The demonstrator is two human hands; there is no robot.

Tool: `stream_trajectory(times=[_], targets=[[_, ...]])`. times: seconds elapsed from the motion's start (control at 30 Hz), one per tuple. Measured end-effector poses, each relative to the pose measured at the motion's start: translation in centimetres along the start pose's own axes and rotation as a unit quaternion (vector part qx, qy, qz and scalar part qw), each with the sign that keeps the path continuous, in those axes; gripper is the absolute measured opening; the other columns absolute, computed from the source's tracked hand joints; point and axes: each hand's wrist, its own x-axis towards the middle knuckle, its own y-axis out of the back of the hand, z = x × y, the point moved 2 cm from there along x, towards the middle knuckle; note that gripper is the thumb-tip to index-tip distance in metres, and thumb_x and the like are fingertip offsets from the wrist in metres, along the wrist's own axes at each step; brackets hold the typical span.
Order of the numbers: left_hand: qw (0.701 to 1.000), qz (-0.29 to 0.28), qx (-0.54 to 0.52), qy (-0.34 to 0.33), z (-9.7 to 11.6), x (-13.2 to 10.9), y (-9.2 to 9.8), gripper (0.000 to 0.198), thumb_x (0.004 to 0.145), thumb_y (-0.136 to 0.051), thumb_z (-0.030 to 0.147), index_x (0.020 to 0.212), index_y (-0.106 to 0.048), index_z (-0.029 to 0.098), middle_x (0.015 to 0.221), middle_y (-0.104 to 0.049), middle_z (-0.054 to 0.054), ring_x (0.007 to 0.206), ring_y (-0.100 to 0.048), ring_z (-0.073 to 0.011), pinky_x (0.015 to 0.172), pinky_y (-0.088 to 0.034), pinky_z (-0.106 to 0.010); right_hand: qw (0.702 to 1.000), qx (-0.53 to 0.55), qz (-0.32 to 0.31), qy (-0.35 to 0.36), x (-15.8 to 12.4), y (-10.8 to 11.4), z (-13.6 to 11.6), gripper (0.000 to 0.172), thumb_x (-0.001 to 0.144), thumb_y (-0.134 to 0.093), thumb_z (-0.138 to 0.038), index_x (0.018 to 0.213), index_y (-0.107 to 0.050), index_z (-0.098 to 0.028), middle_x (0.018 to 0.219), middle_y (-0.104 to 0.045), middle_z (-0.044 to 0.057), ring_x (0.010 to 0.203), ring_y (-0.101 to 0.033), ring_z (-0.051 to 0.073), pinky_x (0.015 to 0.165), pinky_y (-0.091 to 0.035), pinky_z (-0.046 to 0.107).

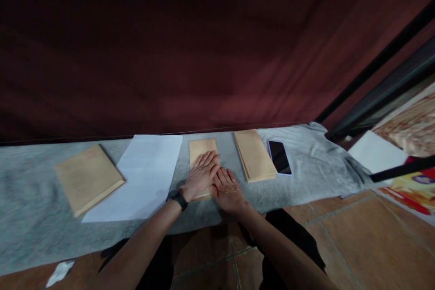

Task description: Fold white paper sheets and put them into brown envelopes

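A brown paper envelope lies on the grey cloth, partly hidden under my hands. My left hand, with a dark watch on its wrist, lies flat on the envelope with fingers stretched out. Beside it, my right hand rests flat over the envelope's right edge, its fingertips touching or close to the left hand. To the right lies a stack of brown envelopes. On the left another stack of brown envelopes overlaps white paper sheets.
A phone with a dark screen lies right of the envelope stack. Behind the cloth-covered surface hangs a dark red curtain. Dark metal bars slant at the right. A crumpled white scrap lies on the tiled floor.
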Motion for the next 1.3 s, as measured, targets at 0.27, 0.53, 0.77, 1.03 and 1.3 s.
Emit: stream_trajectory(times=[0.27,0.53,0.77,1.03,1.3], targets=[[0.997,-0.008,0.008,0.075,-3.3,6.9,-0.2,0.058,0.104,-0.023,0.036,0.158,-0.035,0.018,0.166,-0.032,-0.008,0.156,-0.024,-0.0223,0.127,-0.014,-0.047,1.000,0.010,0.012,-0.007,0.3,0.6,-0.4,0.054,0.105,-0.043,-0.036,0.154,-0.043,-0.013,0.160,-0.042,0.013,0.146,-0.043,0.027,0.122,-0.030,0.047],[1.000,-0.009,-0.003,0.024,-3.6,5.4,-0.9,0.060,0.104,-0.024,0.043,0.160,-0.031,0.021,0.166,-0.032,-0.005,0.156,-0.023,-0.0201,0.127,-0.015,-0.042,1.000,0.013,-0.006,-0.003,0.3,0.8,-0.2,0.054,0.105,-0.042,-0.037,0.154,-0.043,-0.013,0.160,-0.041,0.012,0.147,-0.041,0.027,0.123,-0.029,0.046],[0.999,-0.042,-0.028,0.000,-2.3,0.8,-0.8,0.060,0.106,-0.017,0.039,0.161,-0.027,0.016,0.167,-0.028,-0.008,0.156,-0.021,-0.0191,0.127,-0.017,-0.044,0.999,0.017,-0.050,-0.003,0.1,0.9,0.1,0.055,0.105,-0.043,-0.038,0.153,-0.045,-0.012,0.161,-0.039,0.014,0.149,-0.038,0.028,0.124,-0.027,0.047],[0.996,-0.075,-0.040,-0.001,0.7,-6.6,0.0,0.072,0.105,-0.023,0.057,0.161,-0.026,0.012,0.168,-0.024,-0.014,0.157,-0.019,-0.0244,0.127,-0.018,-0.045,0.994,0.042,-0.094,0.036,0.0,2.0,1.4,0.054,0.105,-0.041,-0.032,0.156,-0.038,-0.014,0.164,-0.032,0.011,0.153,-0.031,0.023,0.126,-0.025,0.045],[0.998,-0.003,-0.067,-0.021,1.7,-11.1,1.3,0.057,0.104,-0.040,0.043,0.155,-0.040,0.017,0.160,-0.043,-0.012,0.150,-0.037,-0.0229,0.123,-0.033,-0.044,0.987,0.091,-0.115,0.069,-0.8,3.3,2.9,0.052,0.104,-0.044,-0.028,0.154,-0.043,-0.015,0.163,-0.038,0.011,0.151,-0.034,0.020,0.126,-0.028,0.044]])
